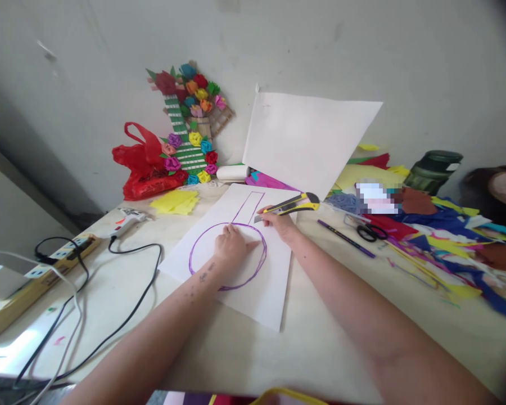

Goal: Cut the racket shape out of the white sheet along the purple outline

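A white board (253, 304) lies on the table, marked in purple with a large circle and a narrow rectangle rising from its top. My left hand (231, 242) presses on the board inside the circle, thumb spread out to the right. Just right of the rectangle, my right hand (276, 222) grips a yellow and black utility knife (295, 205). Its blade points left, near the rectangle's lower right line. Whether the blade tip touches the board cannot be made out.
A purple marker (346, 238) and black scissors (371, 232) lie to the right, beside coloured scraps. A white sheet (307, 140) leans on the wall. Left are a power strip (63, 261), cables and a glue gun (124, 226). Paper flowers (195, 139) and a red bag (145, 163) stand behind.
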